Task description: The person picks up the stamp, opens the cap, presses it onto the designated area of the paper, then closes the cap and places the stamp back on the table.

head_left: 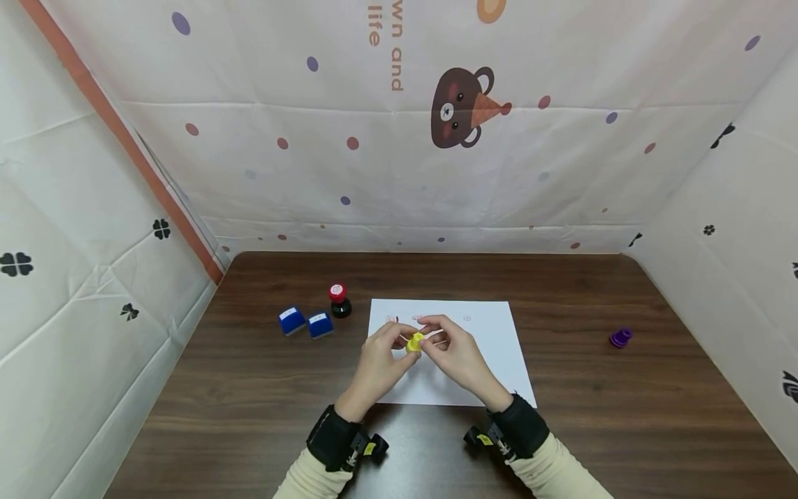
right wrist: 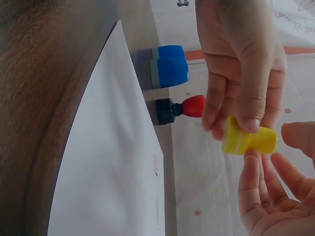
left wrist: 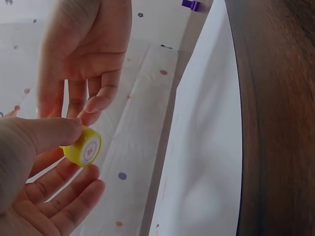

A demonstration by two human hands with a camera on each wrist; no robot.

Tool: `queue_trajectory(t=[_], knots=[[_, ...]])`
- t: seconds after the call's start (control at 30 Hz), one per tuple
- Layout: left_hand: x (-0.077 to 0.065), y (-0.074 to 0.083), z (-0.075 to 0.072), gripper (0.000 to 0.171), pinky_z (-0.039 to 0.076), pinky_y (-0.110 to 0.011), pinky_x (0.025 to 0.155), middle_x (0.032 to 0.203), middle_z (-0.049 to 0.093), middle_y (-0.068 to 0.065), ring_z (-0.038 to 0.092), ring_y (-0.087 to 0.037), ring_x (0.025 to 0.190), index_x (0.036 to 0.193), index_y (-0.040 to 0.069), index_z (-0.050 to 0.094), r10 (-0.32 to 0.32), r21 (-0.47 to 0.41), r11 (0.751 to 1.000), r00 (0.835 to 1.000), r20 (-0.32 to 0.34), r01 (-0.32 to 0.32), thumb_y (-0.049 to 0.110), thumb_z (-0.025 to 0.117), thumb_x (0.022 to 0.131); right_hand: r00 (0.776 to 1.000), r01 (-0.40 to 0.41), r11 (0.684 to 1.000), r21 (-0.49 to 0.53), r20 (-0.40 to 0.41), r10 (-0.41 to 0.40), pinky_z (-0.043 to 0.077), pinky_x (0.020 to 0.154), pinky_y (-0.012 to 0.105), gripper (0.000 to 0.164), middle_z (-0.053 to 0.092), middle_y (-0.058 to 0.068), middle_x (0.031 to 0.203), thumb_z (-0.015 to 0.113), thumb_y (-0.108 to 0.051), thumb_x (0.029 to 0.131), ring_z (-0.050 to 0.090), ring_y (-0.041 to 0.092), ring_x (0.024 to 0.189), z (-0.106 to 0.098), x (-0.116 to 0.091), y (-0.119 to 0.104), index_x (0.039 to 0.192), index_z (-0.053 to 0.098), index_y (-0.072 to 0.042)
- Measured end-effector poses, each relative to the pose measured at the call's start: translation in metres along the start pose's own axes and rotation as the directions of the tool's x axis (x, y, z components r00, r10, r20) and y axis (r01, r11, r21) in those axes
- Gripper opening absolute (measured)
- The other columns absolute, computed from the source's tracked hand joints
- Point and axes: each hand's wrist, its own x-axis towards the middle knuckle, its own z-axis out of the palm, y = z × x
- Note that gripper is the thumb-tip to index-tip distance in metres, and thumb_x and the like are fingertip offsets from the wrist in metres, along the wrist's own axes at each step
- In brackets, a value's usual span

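My left hand (head_left: 382,360) pinches a small yellow stamp (head_left: 413,344) above the white sheet of paper (head_left: 486,367). In the left wrist view the left thumb lies across the stamp (left wrist: 87,147), and its round face shows a small red design. My right hand (head_left: 460,355) is at the stamp's other side. In the right wrist view, the right thumb (right wrist: 298,135) stands just off the handle end of the stamp (right wrist: 256,141), and the right fingertips are right below it. Small reddish prints are on the paper's far part, partly hidden behind the hands.
Left of the paper stand two blue blocks (head_left: 291,321) with white labels and a black stamp with a red knob (head_left: 339,294). A small purple stamp (head_left: 621,337) lies far to the right on the brown wooden table (head_left: 580,388). Patterned cloth surrounds the table's back and sides.
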Motion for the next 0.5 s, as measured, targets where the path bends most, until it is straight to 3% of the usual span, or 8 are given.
queue_trajectory(t=[0.07,0.23,0.5], knots=[[-0.001,-0.002,-0.002,0.03,0.052,-0.023,0.071,0.092,0.059,0.0,0.057,-0.01,0.076,0.1,0.013,0.061,-0.015,-0.004,1.0,1.0,0.026,0.016,0.013,0.075,0.073,1.0,0.004,1.0,0.001,0.001,-0.004,0.053,0.065,0.024,0.036,0.061,0.002,0.093,0.067,-0.005,0.079,0.058,0.008,0.076,-0.001,-0.001,0.0,0.111,0.057,-0.015],[-0.005,-0.011,-0.01,0.029,0.051,-0.023,0.072,0.094,0.059,0.002,0.057,-0.01,0.078,0.1,0.015,0.063,-0.067,0.024,0.998,0.997,0.044,0.066,0.015,0.074,0.073,1.0,0.01,0.999,-0.049,-0.017,-0.011,0.052,0.067,0.025,0.03,0.062,0.0,0.094,0.066,-0.005,0.079,0.057,0.006,0.079,-0.009,-0.003,0.006,0.106,0.059,-0.016],[-0.012,-0.036,-0.042,0.029,0.052,-0.027,0.064,0.087,0.059,0.003,0.055,-0.013,0.075,0.097,0.017,0.061,-0.142,0.115,0.983,0.99,-0.027,0.144,0.014,0.075,0.072,0.997,0.026,0.988,-0.152,-0.062,-0.036,0.053,0.068,0.031,0.024,0.062,0.0,0.095,0.065,-0.006,0.081,0.057,0.009,0.081,-0.041,-0.01,0.03,0.103,0.06,-0.014]])
